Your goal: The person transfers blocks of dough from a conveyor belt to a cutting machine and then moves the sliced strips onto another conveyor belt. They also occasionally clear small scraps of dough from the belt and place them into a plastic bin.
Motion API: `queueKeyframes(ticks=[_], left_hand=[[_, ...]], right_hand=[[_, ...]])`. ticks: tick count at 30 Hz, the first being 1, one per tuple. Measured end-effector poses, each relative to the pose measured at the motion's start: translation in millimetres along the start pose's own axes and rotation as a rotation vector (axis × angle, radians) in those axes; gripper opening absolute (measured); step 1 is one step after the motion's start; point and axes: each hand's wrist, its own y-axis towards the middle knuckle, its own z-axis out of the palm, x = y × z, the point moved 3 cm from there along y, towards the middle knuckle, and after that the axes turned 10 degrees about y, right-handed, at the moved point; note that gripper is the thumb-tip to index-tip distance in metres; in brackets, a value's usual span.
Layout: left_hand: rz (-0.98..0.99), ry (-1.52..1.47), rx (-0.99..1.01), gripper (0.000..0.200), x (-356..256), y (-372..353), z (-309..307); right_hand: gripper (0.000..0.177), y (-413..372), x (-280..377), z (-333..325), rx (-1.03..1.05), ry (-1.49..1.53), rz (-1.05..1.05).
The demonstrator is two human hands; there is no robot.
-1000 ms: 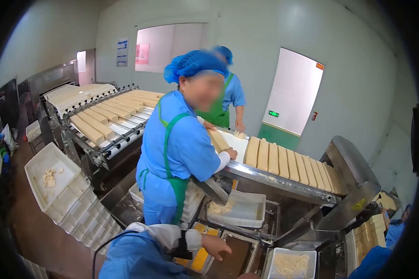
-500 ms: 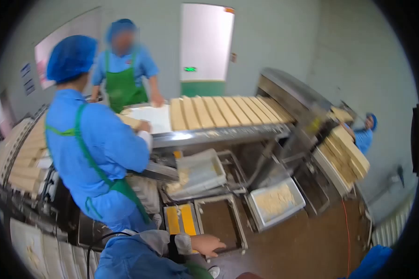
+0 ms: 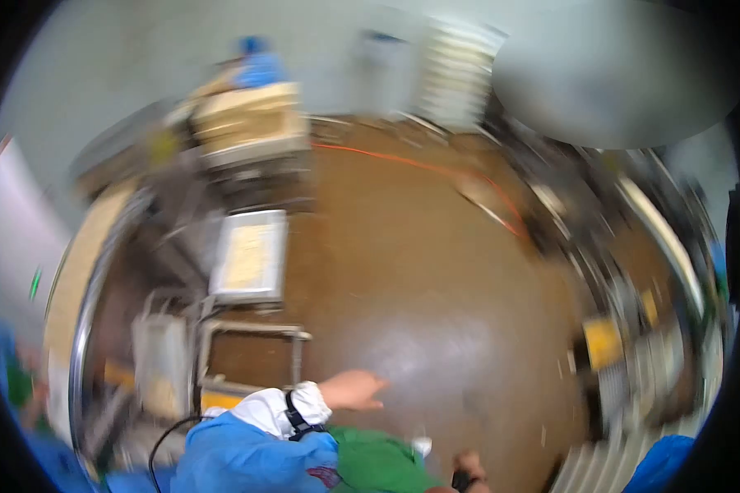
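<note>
My left hand (image 3: 355, 389) hangs low over the brown wet floor (image 3: 436, 271). Its fingers are stretched out and slightly apart, with nothing in them. Behind its wrist are a white cuff and a black strap. Nearest to it is an empty metal frame (image 3: 298, 361) on the floor. My right hand (image 3: 471, 465) is at the bottom edge, near my green apron (image 3: 378, 462). A dark band circles its wrist, and blur hides how its fingers are held.
On the left runs a conveyor (image 3: 80, 296). A white tray (image 3: 278, 255) holding pale pieces stands near a stack of pale slabs (image 3: 251, 115). An orange hose (image 3: 386, 154) crosses the floor. Machinery (image 3: 584, 222) lines the right. A person in blue (image 3: 261, 71) is at the back.
My view has swung to the right, so the conveyor and trays now lie on the left. More floor and the right-hand machinery have come in. My right hand shows more at the bottom.
</note>
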Motion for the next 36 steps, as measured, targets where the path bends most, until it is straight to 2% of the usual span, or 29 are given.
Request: queueKeyframes(ticks=[1,2,3,4,5,7,8,11,14,16,18,20,21,22,23,25,28,30,33,34,36], left_hand=[[0.109,-0.007,0.001,0.050,-26,36,-4],[0.209,-0.025,-0.004,0.050,-54,71,-10],[0.277,-0.011,0.026,0.050,-86,102,-11],[0.324,0.006,0.049,0.051,-115,129,-11],[0.411,-0.010,0.086,0.051,-147,152,-9],[0.536,-0.051,0.138,0.052,-197,200,-13],[0.568,-0.066,0.200,0.052,-215,223,-13],[0.567,-0.071,0.303,0.052,-253,287,-1],[0.442,-0.038,0.350,0.054,-258,366,-9],[0.371,0.046,0.335,0.055,-256,422,-6],[0.338,0.091,0.348,0.055,-260,486,-3],[0.341,0.088,0.373,0.054,-272,561,-4],[0.378,0.204,0.329,0.053,-283,612,-7],[0.405,0.307,0.311,0.053,-295,651,-1],[0.423,0.401,0.302,0.052,-312,679,3],[0.496,0.305,0.259,0.048,-373,742,-16],[0.647,0.215,0.220,0.045,-461,828,-40],[0.751,0.211,0.220,0.043,-522,884,-51],[0.881,0.089,0.088,0.040,-628,966,-64],[0.914,0.039,0.034,0.039,-661,988,-70],[0.902,-0.022,0.071,0.038,-717,1028,-74]], right_hand=[[0.019,-37,23,-1,0.066,-0.035,0.107],[0.023,-81,37,-15,-0.157,0.280,0.444],[0.032,-115,28,9,-0.276,0.949,0.897],[0.035,-122,4,63,-0.120,0.690,0.722],[0.034,-156,10,71,-0.273,1.033,1.005],[0.035,-186,9,98,-0.203,1.136,1.149],[0.037,-201,12,107,-0.178,1.212,1.157],[0.042,-235,-29,112,-0.127,1.381,1.120],[0.050,-262,-121,101,-0.093,1.533,1.106],[0.050,-303,-205,31,-0.434,1.291,1.118],[0.047,-327,-284,-23,-0.847,1.277,1.252],[0.049,-351,-323,-117,-0.965,1.310,1.254],[0.051,-355,-349,-161,-1.033,1.324,1.253],[0.051,-353,-369,-180,-1.012,1.329,1.218],[0.051,-356,-386,-192,-0.973,1.333,1.183],[0.052,-372,-423,-221,-0.890,1.314,1.157],[0.052,-412,-493,-211,-0.995,1.251,1.329],[0.045,-457,-536,-218,-1.071,1.097,1.487],[0.039,-539,-624,-238,-1.289,0.849,1.639],[0.040,-564,-658,-262,-1.383,0.814,1.640],[0.041,-611,-728,-310,-1.567,0.699,1.602]])
